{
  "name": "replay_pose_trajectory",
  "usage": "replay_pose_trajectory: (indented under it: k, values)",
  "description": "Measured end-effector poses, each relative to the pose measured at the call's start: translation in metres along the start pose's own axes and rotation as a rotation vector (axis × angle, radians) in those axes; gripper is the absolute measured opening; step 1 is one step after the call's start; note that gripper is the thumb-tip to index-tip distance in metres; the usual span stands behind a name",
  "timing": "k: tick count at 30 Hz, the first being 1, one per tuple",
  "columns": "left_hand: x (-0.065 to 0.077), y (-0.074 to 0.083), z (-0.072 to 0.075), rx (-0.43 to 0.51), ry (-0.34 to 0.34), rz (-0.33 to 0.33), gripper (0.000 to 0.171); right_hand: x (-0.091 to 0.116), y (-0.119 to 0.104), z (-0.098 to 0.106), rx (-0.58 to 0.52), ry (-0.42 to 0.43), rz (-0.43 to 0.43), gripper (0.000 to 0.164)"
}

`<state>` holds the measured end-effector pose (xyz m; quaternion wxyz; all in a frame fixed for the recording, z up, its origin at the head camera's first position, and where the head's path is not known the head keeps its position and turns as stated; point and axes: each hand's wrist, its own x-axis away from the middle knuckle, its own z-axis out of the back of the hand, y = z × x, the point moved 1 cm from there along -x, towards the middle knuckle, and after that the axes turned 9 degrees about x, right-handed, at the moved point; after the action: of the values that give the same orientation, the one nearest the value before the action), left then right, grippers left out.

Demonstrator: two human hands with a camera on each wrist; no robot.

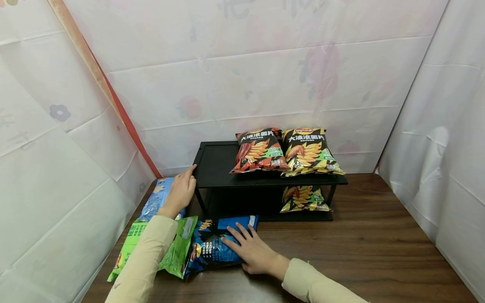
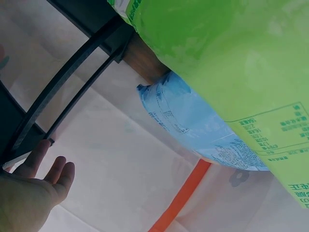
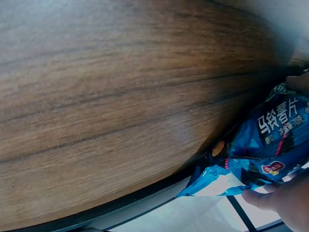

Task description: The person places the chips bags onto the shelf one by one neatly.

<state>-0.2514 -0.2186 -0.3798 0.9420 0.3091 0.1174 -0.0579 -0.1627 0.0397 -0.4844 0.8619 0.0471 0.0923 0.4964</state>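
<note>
My left hand [image 1: 181,191] reaches to the left end of a black two-tier shelf [image 1: 217,162], its index fingertip at the upper board's edge. In the left wrist view, the other fingers of the left hand [image 2: 36,186] are relaxed. My right hand [image 1: 257,251] rests with spread, fairly straight fingers on a blue and black potato chip bag [image 1: 212,248] lying on the table before the shelf. The right wrist view shows this chip bag [image 3: 270,140] next to the thumb and a finger. Green chip bags [image 1: 176,252] and a light blue bag [image 1: 155,200] lie around my left forearm.
On the upper board sit a red and black chip bag [image 1: 259,151] and a yellow and black one [image 1: 308,151]. Another yellow and black bag [image 1: 305,198] lies on the lower board. White printed cloth [image 1: 265,84] encloses the wooden table [image 1: 379,252] at the back and sides.
</note>
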Motion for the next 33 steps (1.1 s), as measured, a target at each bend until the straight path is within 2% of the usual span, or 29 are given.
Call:
replay_pose_trajectory:
  k: [10,16,26,33]
  values:
    - [0.0,0.0,0.001,-0.002,-0.003,-0.001,0.05,-0.003,-0.002,0.006,0.01,-0.016,-0.007,0.092]
    - [0.0,0.0,0.001,0.002,-0.002,-0.002,0.05,-0.005,-0.002,0.012,0.007,0.005,-0.006,0.089]
    - [0.0,0.001,0.001,0.007,0.001,-0.006,0.05,-0.005,0.0,0.021,-0.084,0.023,-0.025,0.082]
    - [0.0,0.001,0.0,0.003,-0.003,0.001,0.05,-0.006,0.0,0.027,-0.079,0.071,-0.05,0.077]
